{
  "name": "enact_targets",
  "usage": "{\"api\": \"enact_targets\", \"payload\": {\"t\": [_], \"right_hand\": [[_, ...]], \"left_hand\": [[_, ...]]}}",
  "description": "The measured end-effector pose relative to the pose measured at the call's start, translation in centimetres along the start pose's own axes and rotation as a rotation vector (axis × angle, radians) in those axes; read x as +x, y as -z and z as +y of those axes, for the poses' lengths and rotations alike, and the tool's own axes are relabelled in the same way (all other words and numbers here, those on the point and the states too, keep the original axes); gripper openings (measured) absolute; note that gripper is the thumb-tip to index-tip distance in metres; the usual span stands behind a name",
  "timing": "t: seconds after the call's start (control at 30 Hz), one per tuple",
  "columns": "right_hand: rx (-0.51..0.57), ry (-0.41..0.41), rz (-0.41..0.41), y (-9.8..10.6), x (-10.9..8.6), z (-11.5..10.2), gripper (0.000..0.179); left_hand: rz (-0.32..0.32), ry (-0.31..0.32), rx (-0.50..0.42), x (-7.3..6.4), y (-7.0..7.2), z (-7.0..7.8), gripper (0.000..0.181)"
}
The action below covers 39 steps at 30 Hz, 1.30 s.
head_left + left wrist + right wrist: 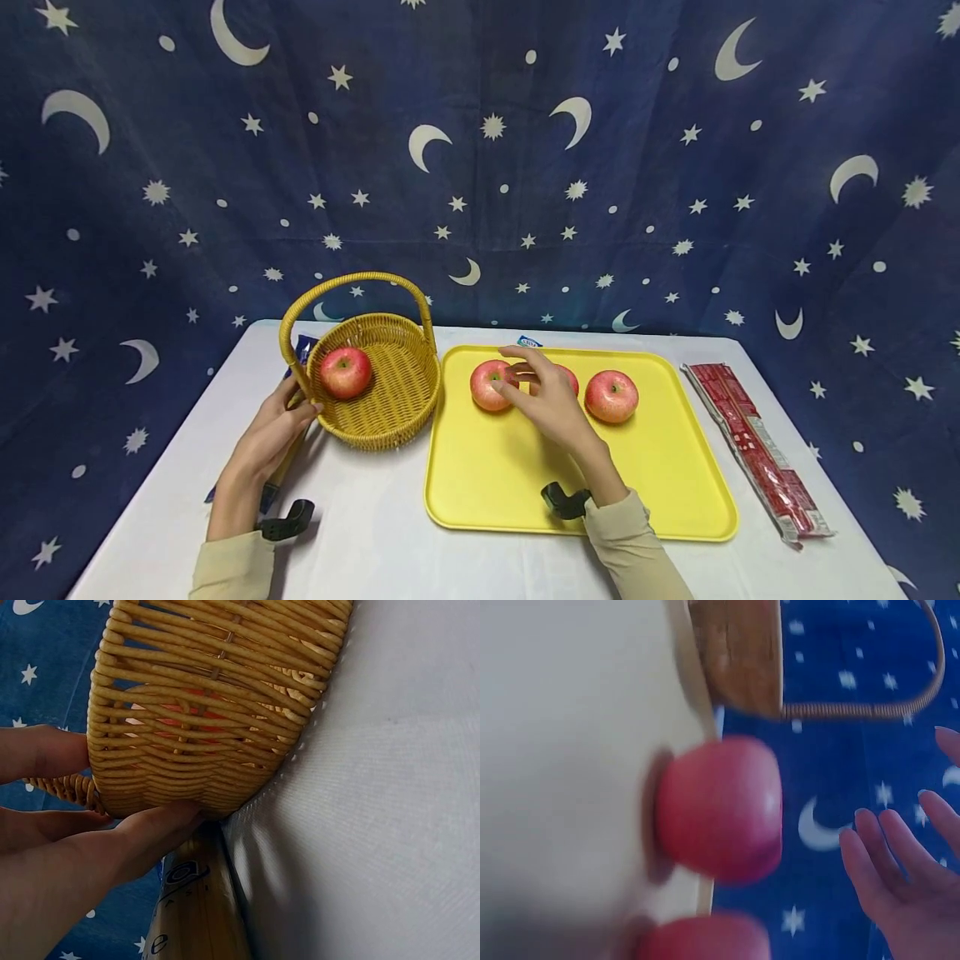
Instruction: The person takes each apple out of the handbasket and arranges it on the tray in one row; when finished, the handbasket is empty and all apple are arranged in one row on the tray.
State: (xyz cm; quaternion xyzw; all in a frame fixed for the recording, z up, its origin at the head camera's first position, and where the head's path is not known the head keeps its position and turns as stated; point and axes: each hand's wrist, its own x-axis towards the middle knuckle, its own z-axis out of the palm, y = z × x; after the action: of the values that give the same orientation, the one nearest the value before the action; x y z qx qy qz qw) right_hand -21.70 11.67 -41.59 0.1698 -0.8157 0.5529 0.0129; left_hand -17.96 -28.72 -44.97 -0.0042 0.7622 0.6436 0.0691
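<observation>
Left fingers (49, 755) grip the upright basket (397, 379), handle (365, 276) arching up; right fingers (907, 841) spread empty near stem-up apples (484, 393).

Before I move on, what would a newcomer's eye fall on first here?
Probably the bright yellow tray, right of centre in the head view, with three red apples along its far side and the right hand hovering near them. Left of it stands a round wicker basket with a fourth red apple inside, the left hand holding its side. A blue moon-and-star curtain hangs behind.
</observation>
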Motion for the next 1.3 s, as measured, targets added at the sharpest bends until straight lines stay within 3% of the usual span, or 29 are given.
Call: {"api": "enact_targets", "payload": {"t": [0.13,0.4,0.67,0.87,1.1,1.3], "right_hand": [[0.058,0.010,-0.085,-1.8,1.4,-0.9,0.051],[0.209,-0.064,-0.240,-4.9,5.0,-1.3,0.049],[0.238,-0.087,-0.346,-8.6,7.4,-2.0,0.045],[0.148,-0.093,-0.408,-11.9,9.1,-3.0,0.051],[-0.068,-0.125,-0.441,-15.1,11.0,-3.3,0.068],[-0.116,-0.138,-0.442,-17.4,11.9,-3.4,0.086]], "left_hand": [[0.002,-0.001,-0.012,0.0,0.1,0.1,0.078],[0.002,0.006,0.007,-0.2,0.6,0.1,0.080],[0.011,0.027,0.004,-0.3,0.4,-0.1,0.081],[0.008,0.029,-0.005,-0.3,0.6,0.0,0.081],[0.001,0.022,-0.012,-0.2,0.5,0.2,0.081],[0.001,0.022,-0.016,0.2,0.0,0.1,0.080]]}}
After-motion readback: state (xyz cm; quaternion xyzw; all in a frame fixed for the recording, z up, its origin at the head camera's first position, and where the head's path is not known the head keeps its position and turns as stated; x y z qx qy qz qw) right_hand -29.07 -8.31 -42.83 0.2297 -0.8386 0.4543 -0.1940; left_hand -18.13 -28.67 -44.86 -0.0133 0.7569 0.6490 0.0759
